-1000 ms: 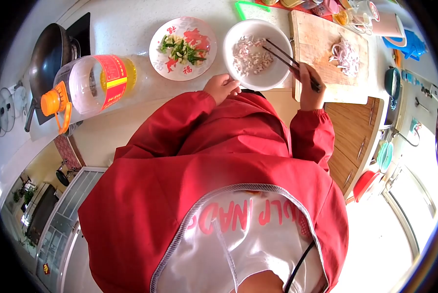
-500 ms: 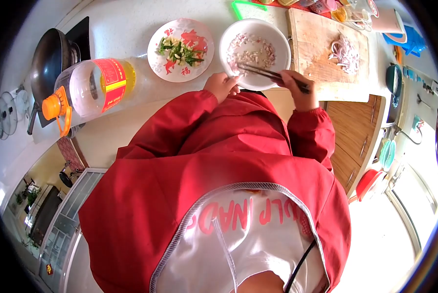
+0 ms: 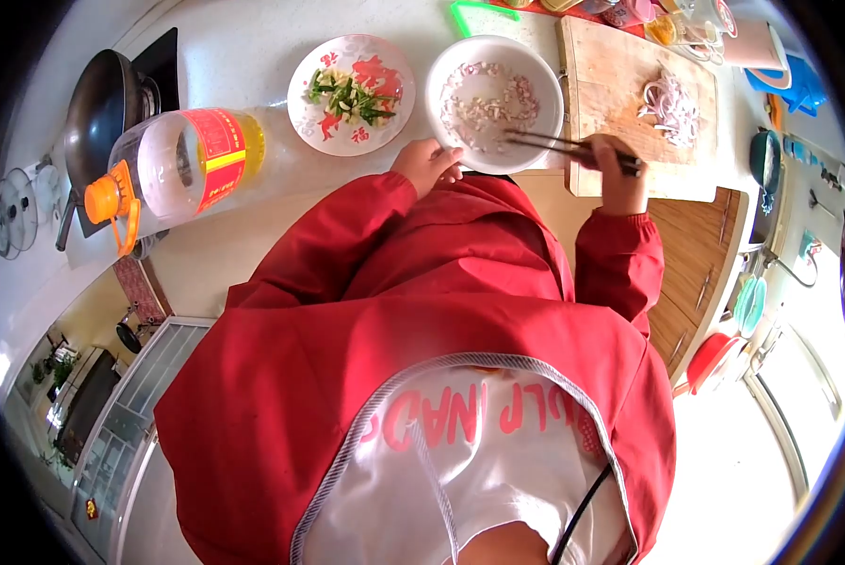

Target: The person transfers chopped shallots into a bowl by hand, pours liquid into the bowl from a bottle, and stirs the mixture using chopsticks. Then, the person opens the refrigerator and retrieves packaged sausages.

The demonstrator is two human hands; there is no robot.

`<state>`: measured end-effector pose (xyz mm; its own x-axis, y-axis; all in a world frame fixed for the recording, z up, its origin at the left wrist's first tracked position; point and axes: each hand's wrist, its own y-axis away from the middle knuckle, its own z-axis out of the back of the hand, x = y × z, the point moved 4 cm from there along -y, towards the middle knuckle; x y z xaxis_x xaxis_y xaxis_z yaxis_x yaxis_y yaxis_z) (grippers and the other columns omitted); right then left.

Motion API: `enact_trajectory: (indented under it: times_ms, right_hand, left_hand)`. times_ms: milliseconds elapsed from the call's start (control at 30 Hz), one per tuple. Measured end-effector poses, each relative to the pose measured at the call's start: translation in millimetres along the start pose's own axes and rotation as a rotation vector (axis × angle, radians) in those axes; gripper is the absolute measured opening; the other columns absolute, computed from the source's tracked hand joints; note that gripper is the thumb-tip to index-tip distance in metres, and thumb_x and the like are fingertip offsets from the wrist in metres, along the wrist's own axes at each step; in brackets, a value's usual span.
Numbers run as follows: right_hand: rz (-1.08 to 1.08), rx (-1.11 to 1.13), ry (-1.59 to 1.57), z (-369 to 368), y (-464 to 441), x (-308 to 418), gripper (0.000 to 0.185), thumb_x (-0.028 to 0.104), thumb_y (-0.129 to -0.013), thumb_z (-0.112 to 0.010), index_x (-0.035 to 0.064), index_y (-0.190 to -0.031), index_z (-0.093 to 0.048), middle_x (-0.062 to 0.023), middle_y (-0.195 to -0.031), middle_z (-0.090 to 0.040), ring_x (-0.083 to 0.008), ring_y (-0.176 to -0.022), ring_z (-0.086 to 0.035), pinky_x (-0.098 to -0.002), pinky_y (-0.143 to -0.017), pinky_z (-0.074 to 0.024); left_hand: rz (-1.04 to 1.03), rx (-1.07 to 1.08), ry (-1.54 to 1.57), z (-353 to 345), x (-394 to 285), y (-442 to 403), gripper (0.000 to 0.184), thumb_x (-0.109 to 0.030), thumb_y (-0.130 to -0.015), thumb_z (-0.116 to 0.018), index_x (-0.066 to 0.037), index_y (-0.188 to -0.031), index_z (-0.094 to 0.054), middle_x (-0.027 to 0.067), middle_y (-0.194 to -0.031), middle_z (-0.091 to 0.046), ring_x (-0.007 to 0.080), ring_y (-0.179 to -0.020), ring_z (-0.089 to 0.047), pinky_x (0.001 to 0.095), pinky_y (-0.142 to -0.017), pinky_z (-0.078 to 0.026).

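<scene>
The left hand (image 3: 425,166) pinched the near-left rim of a deep, round white bowl (image 3: 547,105), which stood on the pale speckled counter (image 3: 253,47) between a round white plate with red patterns (image 3: 302,121) and a rectangular wooden cutting board (image 3: 606,71). The right hand (image 3: 618,168) was closed around slim dark chopsticks (image 3: 552,143), their tips low inside the bowl beside small, pale pinkish diced pieces (image 3: 491,111).
</scene>
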<state>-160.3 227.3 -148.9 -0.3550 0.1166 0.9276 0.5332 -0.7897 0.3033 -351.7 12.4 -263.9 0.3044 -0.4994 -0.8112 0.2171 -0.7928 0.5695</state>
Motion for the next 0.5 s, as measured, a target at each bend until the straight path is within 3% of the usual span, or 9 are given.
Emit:
enact_trajectory:
  times_ms: [100, 233, 267, 333, 367, 467, 500]
  right_hand:
    - [0.153, -0.09, 0.02, 2, -18, -5, 0.023, 0.015, -0.097, -0.058, -0.0056, -0.102, -0.068, -0.0095, -0.088, -0.071, -0.0141, -0.083, -0.067, -0.0271, -0.077, -0.0534]
    - [0.151, 0.227, 0.121, -44, -3, -5, 0.021, 0.011, -0.095, -0.063, -0.0013, -0.11, -0.069, -0.0063, -0.096, -0.072, -0.0087, -0.088, -0.062, -0.0232, -0.082, -0.0495]
    - [0.076, 0.257, 0.054, -43, 1, -11, 0.019, 0.009, -0.094, -0.063, -0.003, -0.107, -0.07, -0.0086, -0.094, -0.072, -0.0106, -0.086, -0.064, -0.0263, -0.08, -0.0518]
    - [-0.043, 0.196, -0.103, -20, 1, -14, 0.019, 0.01, -0.095, -0.06, -0.0061, -0.103, -0.069, -0.0117, -0.092, -0.072, -0.0142, -0.083, -0.067, -0.0292, -0.079, -0.0544]
    - [-0.035, 0.164, -0.026, 1, -9, -19, 0.021, 0.01, -0.096, -0.058, -0.008, -0.099, -0.068, -0.0138, -0.09, -0.071, -0.0176, -0.082, -0.069, -0.0308, -0.078, -0.0561]
    - [0.096, -0.024, -0.025, 11, -22, 3, 0.022, 0.013, -0.097, -0.057, -0.0061, -0.103, -0.068, -0.0124, -0.094, -0.071, -0.0163, -0.083, -0.068, -0.0292, -0.08, -0.0541]
    - [0.157, 0.02, 0.008, 4, -27, -7, 0.024, 0.013, -0.097, -0.058, -0.0072, -0.105, -0.066, -0.0105, -0.097, -0.071, -0.0144, -0.089, -0.066, -0.028, -0.084, -0.0517]
  left_hand:
    - [-0.03, 0.015, 0.015, 0, 3, -1, 0.031, -0.024, -0.099, -0.057, 0.006, -0.106, -0.063, 0.0096, -0.087, -0.07, 0.0133, -0.075, -0.065, 0.0263, -0.071, -0.053]
    - [-0.035, 0.039, 0.019, 0, 5, 2, 0.029, -0.022, -0.099, -0.057, 0.006, -0.105, -0.062, 0.01, -0.091, -0.07, 0.013, -0.079, -0.064, 0.0266, -0.076, -0.053]
    - [-0.035, 0.045, 0.016, 0, 5, 2, 0.029, -0.022, -0.099, -0.057, 0.006, -0.105, -0.062, 0.0101, -0.092, -0.07, 0.0129, -0.08, -0.064, 0.0266, -0.077, -0.053]
    - [-0.038, 0.037, 0.021, 0, 5, 3, 0.028, -0.021, -0.099, -0.058, 0.006, -0.105, -0.062, 0.0101, -0.093, -0.07, 0.0129, -0.08, -0.064, 0.0269, -0.077, -0.053]
    - [-0.039, 0.033, 0.023, 0, 6, 3, 0.027, -0.021, -0.099, -0.058, 0.006, -0.105, -0.062, 0.0101, -0.093, -0.07, 0.0129, -0.081, -0.064, 0.0271, -0.078, -0.053]
    - [-0.043, 0.015, 0.055, -3, 7, 4, 0.027, -0.021, -0.098, -0.058, 0.006, -0.105, -0.062, 0.01, -0.093, -0.07, 0.0129, -0.08, -0.064, 0.0269, -0.077, -0.053]
    - [-0.033, 0.007, 0.04, -3, 6, 4, 0.028, -0.021, -0.098, -0.058, 0.005, -0.105, -0.062, 0.0099, -0.093, -0.07, 0.0129, -0.08, -0.064, 0.0268, -0.077, -0.053]
